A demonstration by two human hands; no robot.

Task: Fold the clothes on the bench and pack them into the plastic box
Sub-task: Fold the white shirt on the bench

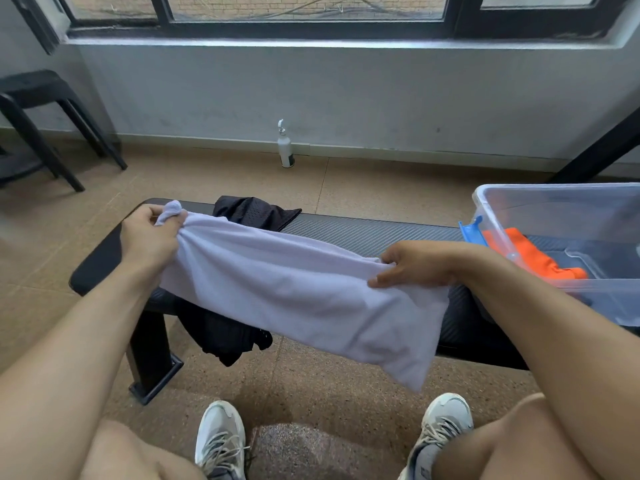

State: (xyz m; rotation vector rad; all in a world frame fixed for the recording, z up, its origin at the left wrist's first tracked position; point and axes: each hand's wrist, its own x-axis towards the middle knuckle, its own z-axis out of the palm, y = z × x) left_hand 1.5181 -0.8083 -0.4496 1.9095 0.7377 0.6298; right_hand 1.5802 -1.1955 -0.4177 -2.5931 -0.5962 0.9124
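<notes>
White cloth [298, 289] stretched between my hands.
My left hand [150, 233] bunched one end; my right hand [414, 265] pinched the other, box [491, 216] just beyond it.

White bottle [286, 147], black stool [38, 109]

bench [363, 233] mid bare, free | blk mesh garment [256, 211] blocks L end | plastic box [554, 216] blocks R end
</notes>
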